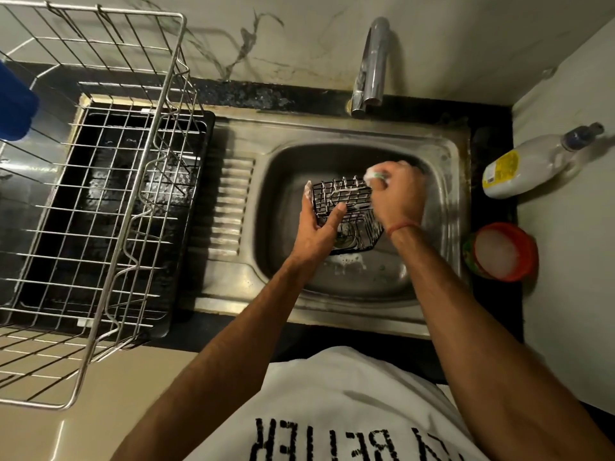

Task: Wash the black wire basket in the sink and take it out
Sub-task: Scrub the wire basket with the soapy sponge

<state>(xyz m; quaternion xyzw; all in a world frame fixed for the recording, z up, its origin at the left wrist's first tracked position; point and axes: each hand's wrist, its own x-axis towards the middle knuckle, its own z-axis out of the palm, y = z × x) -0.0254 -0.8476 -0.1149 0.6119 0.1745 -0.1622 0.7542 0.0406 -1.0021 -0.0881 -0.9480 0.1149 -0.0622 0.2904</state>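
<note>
The black wire basket [346, 207] is tilted on its side inside the steel sink [442, 181], above the drain. My left hand [316, 231] grips its left edge, thumb across the wires. My right hand [399, 194] is closed on a soapy scrub pad [374, 174] pressed against the basket's upper right side. Foam clings to the basket's wires and to my fingers. White suds lie on the sink floor just below the basket.
A chrome tap [372, 61] stands behind the sink. A large steel dish rack [100, 181] over a black tray fills the left counter. On the right lie a soap bottle [532, 164] and an orange tub of dish soap [499, 252].
</note>
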